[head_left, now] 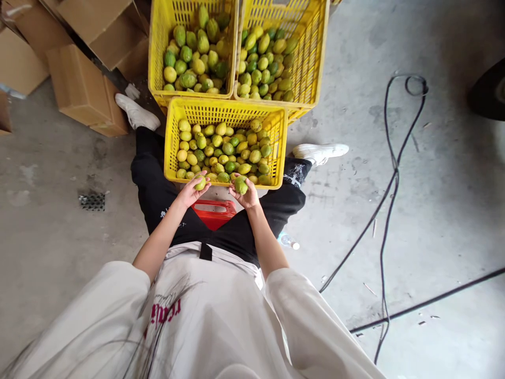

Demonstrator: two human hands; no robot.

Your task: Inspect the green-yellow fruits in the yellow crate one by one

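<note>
My left hand holds a yellow-green lemon at the near rim of the front yellow crate. A greener lemon rests in the fingers of my right hand, a short way to the right. Both hands are over the crate's near edge, palms turned up. Inside this crate lie several layers of yellow and green lemons. Part of each hand's grip is hidden by the fruit.
Behind stand two more yellow crates with green and yellow fruit. Cardboard boxes are piled at the left. A red plastic stool is between my legs. Black cable loops over the floor at the right, and a bottle lies nearby.
</note>
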